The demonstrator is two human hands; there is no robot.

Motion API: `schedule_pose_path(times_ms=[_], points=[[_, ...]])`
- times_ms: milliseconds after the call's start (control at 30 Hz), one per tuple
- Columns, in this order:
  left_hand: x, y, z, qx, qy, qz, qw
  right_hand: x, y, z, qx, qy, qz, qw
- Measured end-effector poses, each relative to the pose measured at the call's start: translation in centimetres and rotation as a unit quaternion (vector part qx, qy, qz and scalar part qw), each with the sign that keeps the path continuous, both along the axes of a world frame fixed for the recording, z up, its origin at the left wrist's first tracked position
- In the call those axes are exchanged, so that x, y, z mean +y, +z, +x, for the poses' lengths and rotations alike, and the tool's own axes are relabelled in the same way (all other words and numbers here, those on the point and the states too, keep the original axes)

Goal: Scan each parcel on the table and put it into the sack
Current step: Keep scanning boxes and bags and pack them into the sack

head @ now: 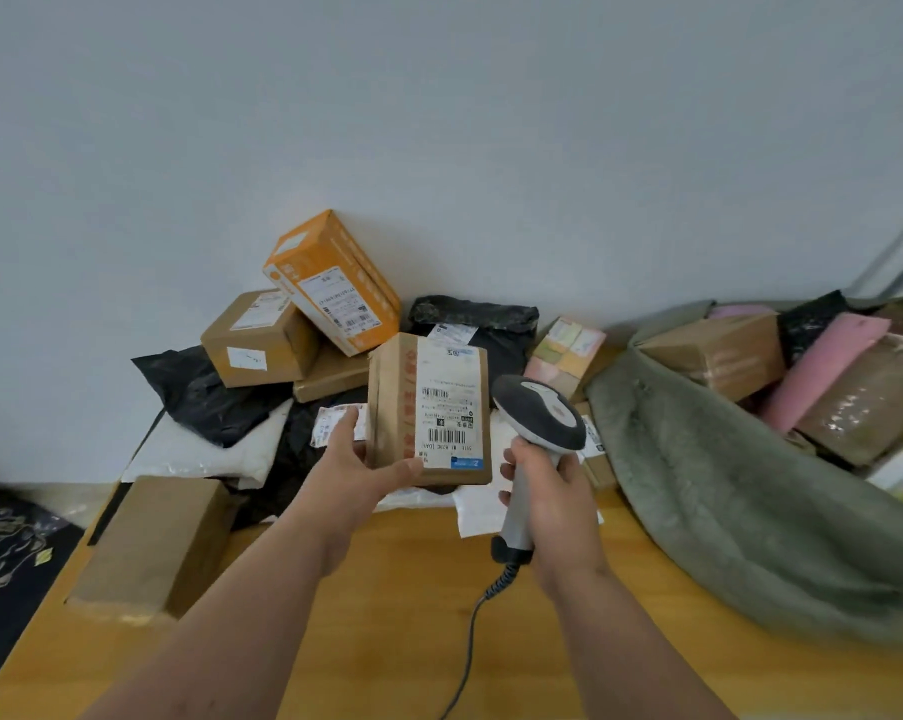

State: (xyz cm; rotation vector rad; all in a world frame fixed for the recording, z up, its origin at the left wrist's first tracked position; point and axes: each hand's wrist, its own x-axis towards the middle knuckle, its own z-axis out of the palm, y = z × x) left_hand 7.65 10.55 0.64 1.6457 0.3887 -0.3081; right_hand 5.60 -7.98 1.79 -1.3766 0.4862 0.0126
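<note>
My left hand (358,462) holds a brown cardboard parcel (428,407) upright above the table, thumb across its lower front, white barcode label facing me. My right hand (548,491) grips the handle of a grey and black barcode scanner (540,415), whose head sits just right of the parcel's label. A grey-green sack (740,491) lies open on the right side of the table, with brown boxes and a pink package (823,366) inside its mouth.
A pile against the wall holds an orange box (335,283), brown boxes (259,337), black poly bags (205,392) and white mailers (205,452). A larger brown box (158,543) sits at the wooden table's (413,589) left edge. The scanner's cable (472,631) trails toward me.
</note>
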Motion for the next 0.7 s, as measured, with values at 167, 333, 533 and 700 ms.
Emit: schedule_pose_path(times_ms=[167, 333, 533, 700], points=[[-2.4, -0.2, -0.6, -0.047, 0.018, -0.002, 0.999, -3.1, 1.1, -1.3, 0.007, 0.032, 0.015, 0.999], [-3.5, -0.1, -1.0, -0.091, 0.033, 0.015, 0.995, -3.8, 1.7, -2.4, 0.01, 0.077, 0.011, 0.997], [-3.3, 0.0, -1.6, -0.109, 0.027, 0.022, 0.993, -3.4, 2.3, -3.3, -0.006, 0.088, 0.008, 0.996], [-2.0, 0.4, -1.6, -0.105, 0.019, 0.013, 0.994, -2.1, 2.2, -3.7, -0.021, 0.077, 0.007, 0.997]])
